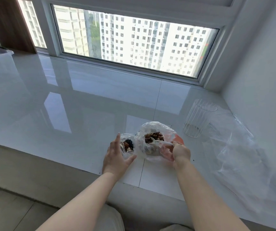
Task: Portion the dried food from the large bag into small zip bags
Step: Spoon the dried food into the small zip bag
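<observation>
Dried food [154, 137]: mixed nuts and dark fruit, mostly in the large bag [157, 142] on the white window ledge [84, 105], mouth open. Just left, touching it, small zip bag [127, 145], partly filled and unsealed. To the right, flat clear plastic bags [240, 152], apparently unfilled, beside a clear ribbed cup [199, 118]. Left hand [115, 157] open, straight fingers steadying the small bag. Right hand [180, 151] pinching a white spoon [160, 142] dipped into the large bag. Early on, judging by this: one portion underway, sealing and further bags left.
</observation>
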